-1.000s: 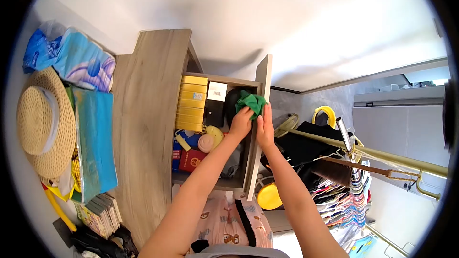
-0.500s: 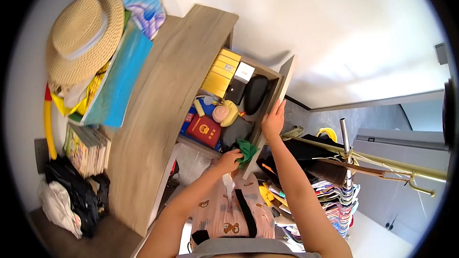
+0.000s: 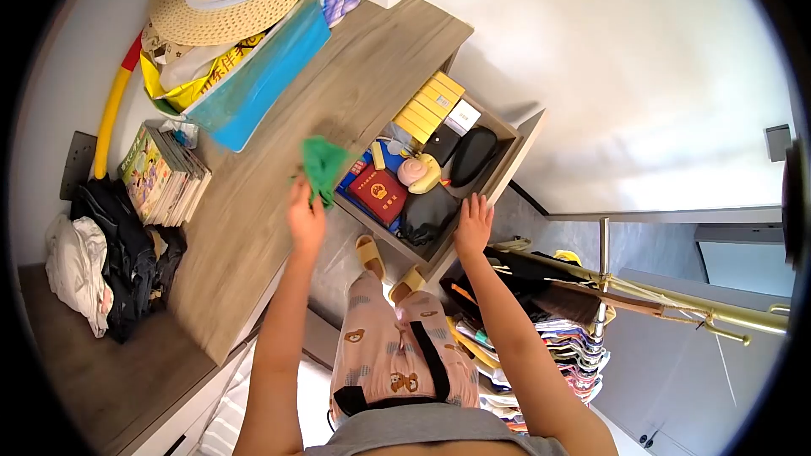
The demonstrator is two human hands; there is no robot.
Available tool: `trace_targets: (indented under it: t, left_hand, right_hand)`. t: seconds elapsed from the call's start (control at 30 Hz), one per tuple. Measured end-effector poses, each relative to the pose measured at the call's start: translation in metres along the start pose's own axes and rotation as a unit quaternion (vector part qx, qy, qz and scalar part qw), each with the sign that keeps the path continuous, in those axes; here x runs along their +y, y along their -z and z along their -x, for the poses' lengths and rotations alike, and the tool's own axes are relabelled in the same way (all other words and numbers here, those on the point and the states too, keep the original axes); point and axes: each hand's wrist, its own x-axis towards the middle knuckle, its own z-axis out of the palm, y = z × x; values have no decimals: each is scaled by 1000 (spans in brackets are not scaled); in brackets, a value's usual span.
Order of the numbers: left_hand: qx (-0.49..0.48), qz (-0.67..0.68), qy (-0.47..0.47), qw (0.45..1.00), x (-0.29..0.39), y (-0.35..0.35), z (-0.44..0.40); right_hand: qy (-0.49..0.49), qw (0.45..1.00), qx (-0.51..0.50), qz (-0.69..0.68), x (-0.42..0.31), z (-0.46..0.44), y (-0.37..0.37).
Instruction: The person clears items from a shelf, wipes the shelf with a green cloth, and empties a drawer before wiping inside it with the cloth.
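My left hand (image 3: 306,218) pinches a crumpled green cloth (image 3: 323,167), slightly blurred, over the front part of the wooden top (image 3: 262,186). To its right is a pulled-out drawer (image 3: 525,145). My right hand (image 3: 474,225) lies on the top edge of the drawer front, its fingers stretched out and a little apart. In the drawer are yellow boxes (image 3: 431,107), a white box (image 3: 461,117), a black case (image 3: 474,157), a dark red booklet (image 3: 377,193) with a gold emblem, a round pink item (image 3: 411,171) and a dark grey pouch (image 3: 429,213).
A straw hat (image 3: 253,21) sits on a blue bag (image 3: 262,89) at the back left. Beside it are stacked magazines (image 3: 165,177) and black clothing (image 3: 117,219). At right, a rack with a gold rail (image 3: 667,304) holds clothes (image 3: 570,350). My slippered feet (image 3: 372,255) stand below the drawer.
My left hand has carried the green cloth from the drawer's near corner left and up over the wooden top. My right hand has slid nearer along the drawer front. The view has shifted.
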Motion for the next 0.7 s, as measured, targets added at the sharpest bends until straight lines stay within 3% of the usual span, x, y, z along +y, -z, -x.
trace_targets:
  t: [0.1, 0.23, 0.33, 0.37, 0.5, 0.6, 0.7]
  left_hand:
    - [137, -127, -44, 981, 4, 2, 0]
    - [-29, -1, -54, 998, 0, -25, 36]
    - [-157, 108, -10, 982, 6, -67, 52]
    - [-192, 115, -1, 975, 6, -82, 53]
    - [-325, 37, -12, 945, 9, -115, 54]
    - [-325, 28, 24, 945, 8, -131, 49]
    - [-385, 138, 174, 896, -4, -155, 41]
  right_hand:
    - [31, 999, -23, -30, -17, 9, 7]
    - [58, 982, -30, -178, -49, 0, 0]
    - [-15, 956, -72, -285, -71, -33, -13]
    - [-14, 968, -51, -245, -74, -46, -28]
    - [-28, 985, -148, -79, -79, -93, -30]
    - [-25, 956, -254, -143, -64, -106, -27]
    - [-62, 960, -169, -216, -47, -100, -29]
